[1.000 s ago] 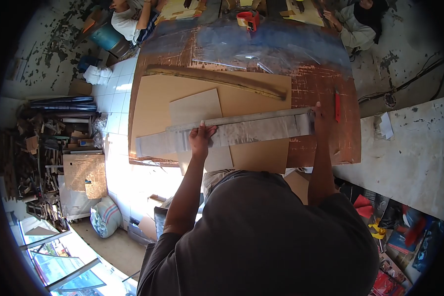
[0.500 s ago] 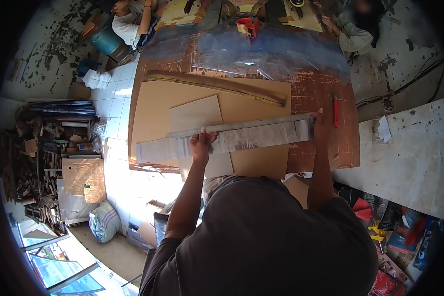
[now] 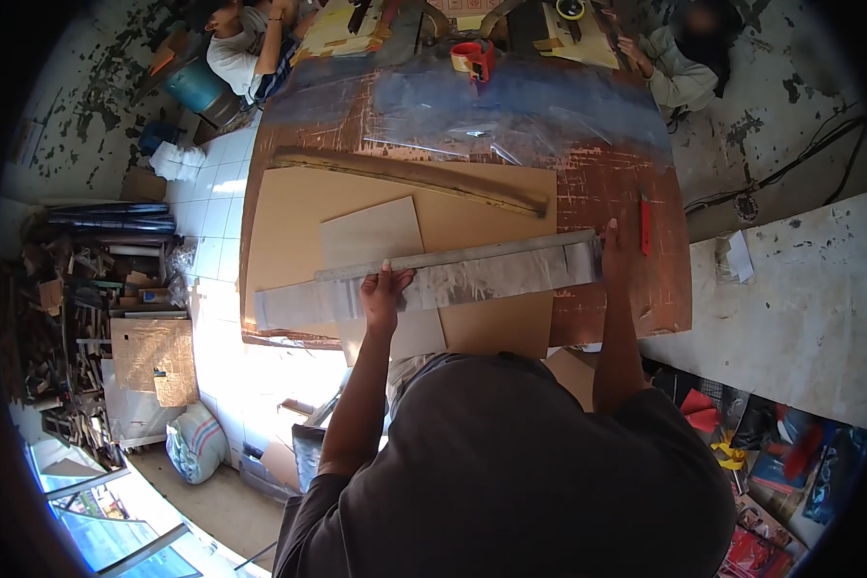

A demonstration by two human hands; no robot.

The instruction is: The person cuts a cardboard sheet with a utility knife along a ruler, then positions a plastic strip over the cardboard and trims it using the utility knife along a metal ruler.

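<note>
A long grey flat strip with a raised bar along its far edge lies slanted over cardboard on the table. My left hand is closed on it left of its middle, thumb on top and fingers curled. At the strip's right end, my right hand grips the edge; most of its fingers are hidden. Beneath the strip are a smaller greyish board and a large brown cardboard sheet. A worn wooden bar rests across the sheet's far part. Right of my right hand lies a red cutter knife.
The scratched brown table carries clear plastic sheeting and a red tape dispenser farther back. Two people sit at the far corners. Stacked scrap stands left; a pale board is at right.
The view has shifted a little, so the table appears slightly lower and farther left. My right hand's fingers have changed pose at the strip's end. My left hand keeps its place on the strip.
</note>
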